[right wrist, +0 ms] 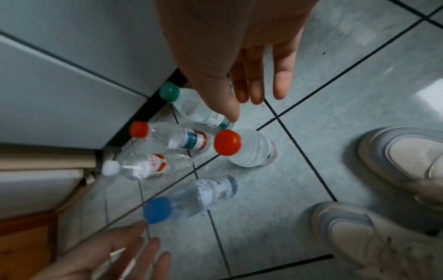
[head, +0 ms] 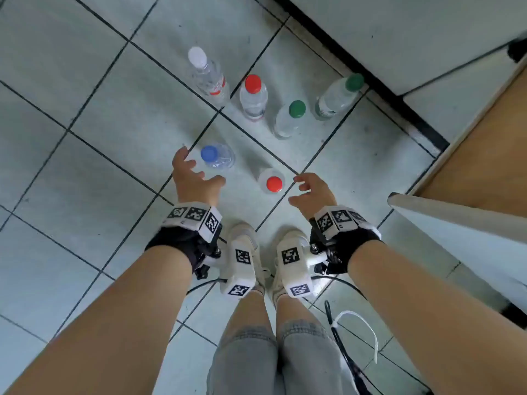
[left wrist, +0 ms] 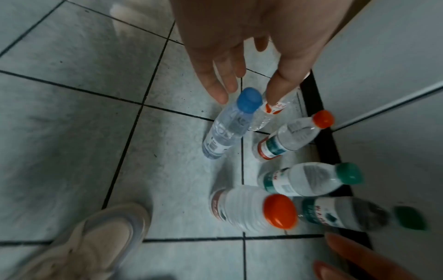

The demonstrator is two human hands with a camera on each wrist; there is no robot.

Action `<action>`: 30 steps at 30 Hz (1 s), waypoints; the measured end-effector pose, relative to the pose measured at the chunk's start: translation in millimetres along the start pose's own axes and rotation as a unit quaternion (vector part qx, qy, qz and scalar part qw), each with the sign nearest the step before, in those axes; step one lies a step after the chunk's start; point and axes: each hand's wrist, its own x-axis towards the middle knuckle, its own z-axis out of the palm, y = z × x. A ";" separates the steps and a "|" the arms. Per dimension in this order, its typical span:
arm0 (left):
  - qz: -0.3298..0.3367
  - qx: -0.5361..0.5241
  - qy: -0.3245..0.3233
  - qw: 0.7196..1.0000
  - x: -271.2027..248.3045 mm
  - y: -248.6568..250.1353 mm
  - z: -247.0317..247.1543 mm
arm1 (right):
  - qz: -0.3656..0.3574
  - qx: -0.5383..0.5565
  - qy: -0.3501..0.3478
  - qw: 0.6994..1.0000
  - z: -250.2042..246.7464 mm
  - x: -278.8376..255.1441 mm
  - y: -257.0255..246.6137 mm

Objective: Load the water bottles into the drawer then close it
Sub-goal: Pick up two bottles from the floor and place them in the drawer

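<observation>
From the head camera I see six water bottles standing upright on the tiled floor (head: 85, 115). The blue-capped bottle (head: 217, 155) and the near red-capped bottle (head: 271, 181) stand closest to my shoes (head: 245, 252), with a bare strip of tile between them. Behind, in a loose row, stand the white-capped bottle (head: 206, 72), the far red-capped bottle (head: 253, 96), and two green-capped bottles (head: 289, 118), the outer one near the black baseboard (head: 399, 98). My left hand (head: 191, 178) hovers just beside the blue cap, fingers spread, holding nothing. My right hand (head: 310, 192) hovers just right of the near red cap, also loose and empty. The open drawer (head: 484, 155), wood-bottomed, lies at the right, its white front edge near my right wrist. Wide bare floor lies to the left.

In the left wrist view, my left hand's fingers (left wrist: 215, 83) reach down beside the blue-capped bottle (left wrist: 230, 125), not touching it.

In the right wrist view, my right hand's fingers (right wrist: 254, 79) hang straight above the near red-capped bottle (right wrist: 244, 147), clear of its cap; open tile lies to the right, up to the shoes.
</observation>
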 end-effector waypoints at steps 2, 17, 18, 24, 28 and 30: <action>0.018 0.051 -0.004 0.999 24.6 -10.1 4.6 | -0.018 -0.073 -0.015 0.997 8.6 21.2 5.2; 0.135 0.134 -0.020 0.982 96.1 -37.7 44.6 | -0.175 -0.182 -0.119 0.960 36.1 85.1 1.6; 0.142 0.139 -0.038 0.979 88.9 -36.7 45.8 | -0.167 -0.162 -0.106 0.967 31.3 80.0 3.5; 0.170 0.183 -0.072 0.966 1.3 -4.4 30.1 | -0.126 -0.081 -0.055 0.987 -16.3 -5.2 -10.0; 0.206 0.203 -0.127 0.949 -82.2 61.0 12.9 | -0.135 -0.053 -0.042 0.989 -63.8 -96.0 -42.7; 0.207 0.216 -0.163 0.940 -121.2 101.4 -1.8 | -0.153 -0.042 -0.038 0.987 -87.6 -145.8 -61.0</action>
